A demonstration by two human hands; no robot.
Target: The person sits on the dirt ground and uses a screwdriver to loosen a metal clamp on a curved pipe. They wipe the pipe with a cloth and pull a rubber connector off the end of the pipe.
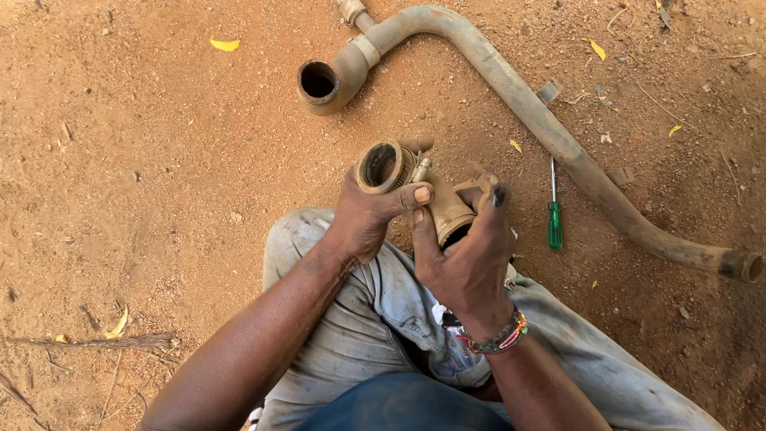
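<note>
1. Your left hand point(363, 219) is clamped around the open end of a dusty pipe fitting point(415, 187), held above your knees
2. Your right hand point(467, 255) grips its other end
3. A long bent pipe point(542, 120) and a green screwdriver point(554, 215) lie on the dirt ground point(144, 160)

left hand point(363, 219): grips dusty pipe fitting point(415, 187)
right hand point(467, 263): clasps fitting's near end
far: bent pipe point(527, 104)
right: green screwdriver point(554, 219) on dirt

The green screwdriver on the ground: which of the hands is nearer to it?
Right. The right hand is just beside the green screwdriver; the left hand is farther off, beyond the right.
</note>
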